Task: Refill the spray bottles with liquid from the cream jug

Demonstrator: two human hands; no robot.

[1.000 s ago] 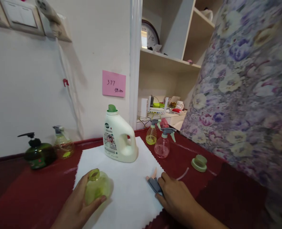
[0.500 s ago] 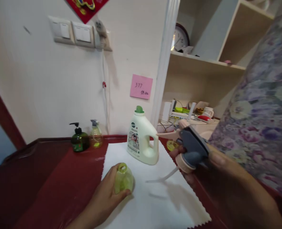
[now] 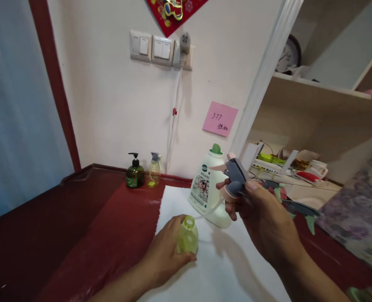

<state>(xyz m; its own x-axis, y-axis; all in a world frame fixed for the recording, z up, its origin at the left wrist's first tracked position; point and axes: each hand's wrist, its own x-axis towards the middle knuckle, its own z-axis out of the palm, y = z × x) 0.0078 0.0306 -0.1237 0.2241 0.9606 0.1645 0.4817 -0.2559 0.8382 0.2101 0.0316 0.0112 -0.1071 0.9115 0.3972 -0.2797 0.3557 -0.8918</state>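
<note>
A clear yellow-green bottle (image 3: 188, 240) with an uncapped neck stands on the white sheet (image 3: 217, 268), and my left hand (image 3: 165, 247) is wrapped round its left side. My right hand (image 3: 261, 218) grips a grey and pale pink trigger spray head (image 3: 235, 179) in the air, up and to the right of the bottle. Its thin white dip tube (image 3: 208, 213) slants down leftward, the tip close beside the bottle's neck. Behind them a pale green detergent jug (image 3: 205, 191) stands open, with a green piece in its mouth; the right hand partly hides its handle.
A dark green pump bottle (image 3: 134, 174) and a small clear spray bottle (image 3: 153, 173) stand against the wall on the dark red table (image 3: 110, 218). Scissors with dark handles (image 3: 301, 207) lie right of my right hand. A cluttered shelf (image 3: 318, 188) is at the right.
My right hand has brought the spray head leftward toward the bottle, so the tube tip is now near its neck. The camera view has turned left; my left hand still holds the bottle.
</note>
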